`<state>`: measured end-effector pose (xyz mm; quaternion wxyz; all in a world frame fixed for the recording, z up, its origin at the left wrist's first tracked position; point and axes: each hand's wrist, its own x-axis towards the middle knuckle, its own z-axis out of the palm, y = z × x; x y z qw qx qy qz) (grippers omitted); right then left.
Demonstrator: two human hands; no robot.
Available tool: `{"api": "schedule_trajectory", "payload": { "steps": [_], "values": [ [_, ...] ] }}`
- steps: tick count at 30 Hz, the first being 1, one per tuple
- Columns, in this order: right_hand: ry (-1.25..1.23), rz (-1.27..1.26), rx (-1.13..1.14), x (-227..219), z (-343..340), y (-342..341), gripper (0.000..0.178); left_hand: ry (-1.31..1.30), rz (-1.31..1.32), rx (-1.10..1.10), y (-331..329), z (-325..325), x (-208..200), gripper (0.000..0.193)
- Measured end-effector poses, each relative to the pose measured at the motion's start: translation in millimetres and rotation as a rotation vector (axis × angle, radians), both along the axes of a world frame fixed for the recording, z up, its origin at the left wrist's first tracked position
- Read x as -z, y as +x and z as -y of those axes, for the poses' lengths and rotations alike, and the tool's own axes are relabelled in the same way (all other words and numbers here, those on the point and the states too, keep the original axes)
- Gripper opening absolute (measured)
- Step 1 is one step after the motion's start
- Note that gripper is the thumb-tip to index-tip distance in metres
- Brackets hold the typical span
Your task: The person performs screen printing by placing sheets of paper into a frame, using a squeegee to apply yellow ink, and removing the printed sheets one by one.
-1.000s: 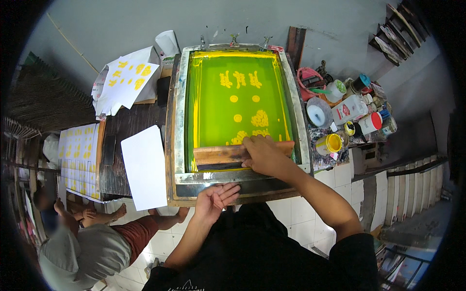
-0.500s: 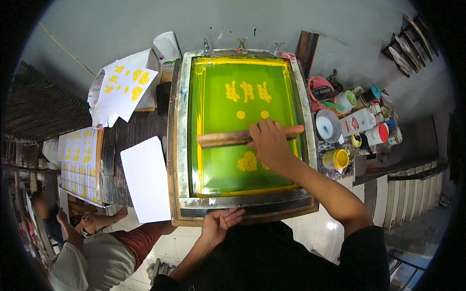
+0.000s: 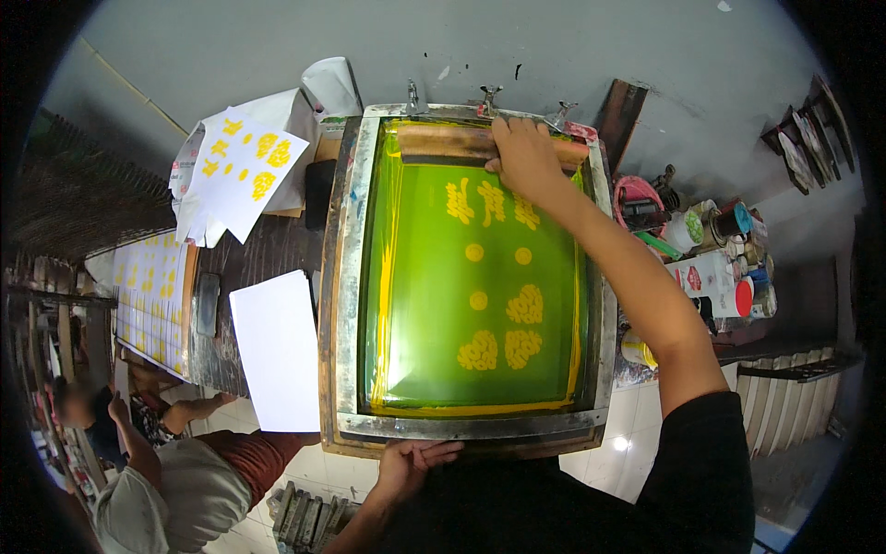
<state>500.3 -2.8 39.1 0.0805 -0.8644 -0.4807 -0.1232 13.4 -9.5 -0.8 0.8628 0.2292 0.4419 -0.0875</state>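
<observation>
A screen-printing frame (image 3: 606,305) with a green mesh (image 3: 425,268) lies in front of me. Yellow characters, dots and floral shapes show on the mesh, with yellow ink along its edges. At the far end, my right hand (image 3: 531,157) is closed round a wooden squeegee (image 3: 443,143), which lies crosswise on the mesh. My left hand (image 3: 411,466) is at the near edge of the wooden base (image 3: 461,447), its fingers stretched to the right and partly hidden against that edge.
White paper (image 3: 274,351) lies left of the frame; printed sheets (image 3: 245,171) rest farther back. Ink pots, bottles and a pink basin (image 3: 637,196) crowd the right side. Metal clamps (image 3: 489,100) hold the frame's far edge. Another person (image 3: 185,485) is at lower left.
My right hand has moved the squeegee from mid-mesh to the far end, uncovering the printed dots and lower floral shapes. My left hand stays at the near edge.
</observation>
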Motion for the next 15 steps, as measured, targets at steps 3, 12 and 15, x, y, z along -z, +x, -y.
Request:
{"api": "schedule_trajectory", "payload": {
  "steps": [3, 12, 15],
  "values": [
    [-0.060, -0.126, -0.023, -9, -4, 18, 0.044, 0.004, 0.011, -0.009, -2, 2, 4, 0.051],
    [-0.071, -0.199, 0.010, -21, -18, 54, 0.037, 0.006, 0.077, -0.075, -5, 4, 9, 0.044],
    [-0.099, -0.220, 0.015, -18, -17, 49, 0.037, 0.054, 0.054, -0.092, -3, 4, 3, 0.042]
  ]
}}
